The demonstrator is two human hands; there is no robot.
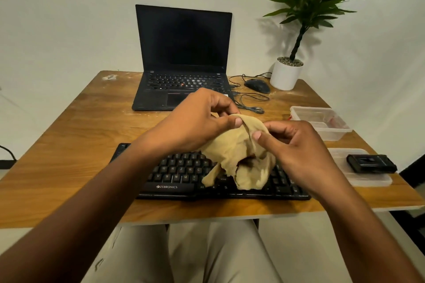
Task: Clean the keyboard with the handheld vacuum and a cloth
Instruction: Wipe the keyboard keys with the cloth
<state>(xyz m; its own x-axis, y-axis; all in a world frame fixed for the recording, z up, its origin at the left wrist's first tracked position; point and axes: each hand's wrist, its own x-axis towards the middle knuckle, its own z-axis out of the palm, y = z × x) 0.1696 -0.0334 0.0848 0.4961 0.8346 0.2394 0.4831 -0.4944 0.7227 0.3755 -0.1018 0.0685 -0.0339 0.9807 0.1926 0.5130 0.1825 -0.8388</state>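
Both hands pinch the tan cloth (239,151) at centre frame — left hand (193,122) on its upper fold, right hand (299,149) beside it. The keyboard (184,174) lies directly below, long axis left–right; cloth hem already drapes onto its right-centre keys.

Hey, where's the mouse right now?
The mouse sits at the far right of the table, between the laptop and the white plant pot, its cable trailing toward the laptop.
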